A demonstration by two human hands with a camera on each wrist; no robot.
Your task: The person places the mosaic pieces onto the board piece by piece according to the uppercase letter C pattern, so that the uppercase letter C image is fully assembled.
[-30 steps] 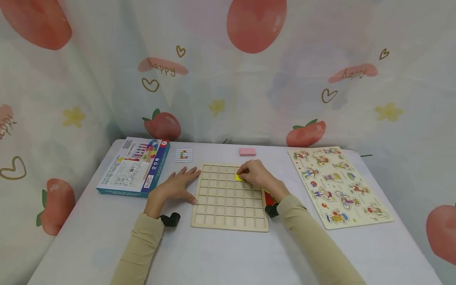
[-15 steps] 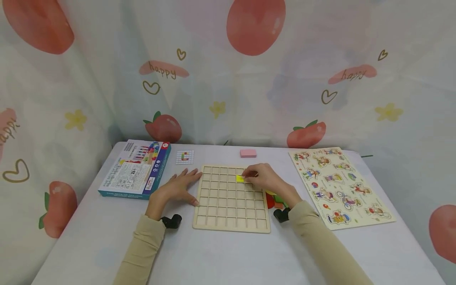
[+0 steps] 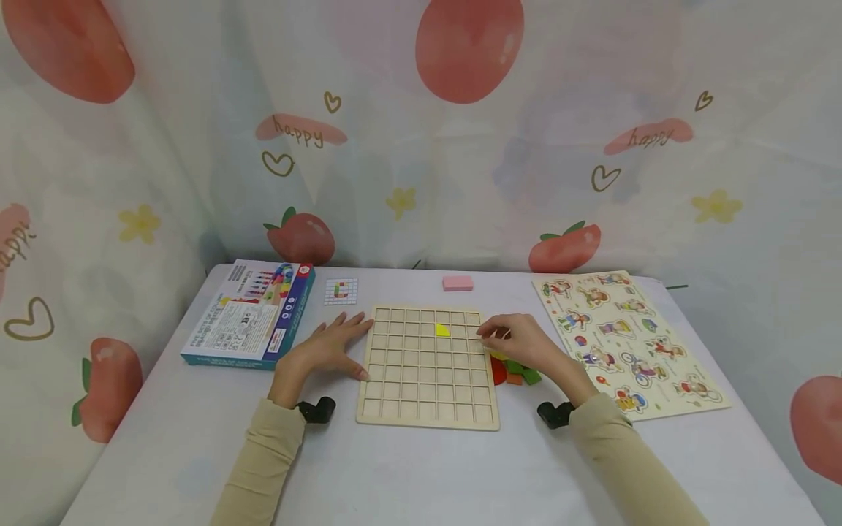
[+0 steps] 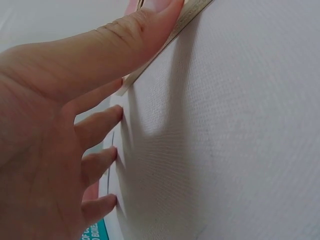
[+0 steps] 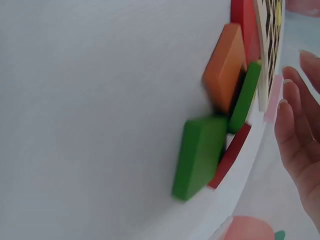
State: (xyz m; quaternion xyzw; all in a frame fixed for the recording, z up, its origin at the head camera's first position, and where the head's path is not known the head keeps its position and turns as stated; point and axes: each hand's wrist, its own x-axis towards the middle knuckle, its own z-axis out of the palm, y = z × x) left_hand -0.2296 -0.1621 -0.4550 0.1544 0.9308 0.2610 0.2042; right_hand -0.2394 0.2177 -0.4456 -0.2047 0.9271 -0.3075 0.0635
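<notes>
A wooden grid board (image 3: 427, 372) lies flat on the table. One yellow piece (image 3: 443, 331), with one corner cut away, sits in a cell of its second row from the far side. Spread wide, my left hand (image 3: 324, 349) touches the board's left edge with thumb and index finger; its other fingertips rest on the white cloth. My right hand (image 3: 524, 337) hovers at the board's right edge, fingers loosely bent and holding nothing. Below it are loose pieces: a red one (image 3: 498, 371), an orange block (image 5: 225, 67) and green blocks (image 5: 200, 155), partly overlapping.
At the back stand a small pattern card (image 3: 340, 291) and a pink block (image 3: 457, 283). A flat printed box (image 3: 246, 314) lies at the left. On the right, a picture puzzle board (image 3: 625, 329) is partly covered by my right forearm.
My right hand has let go of the yellow piece and moved right, off the grid cells to the board's right edge. The yellow piece stays in its cell; my left hand stays put.
</notes>
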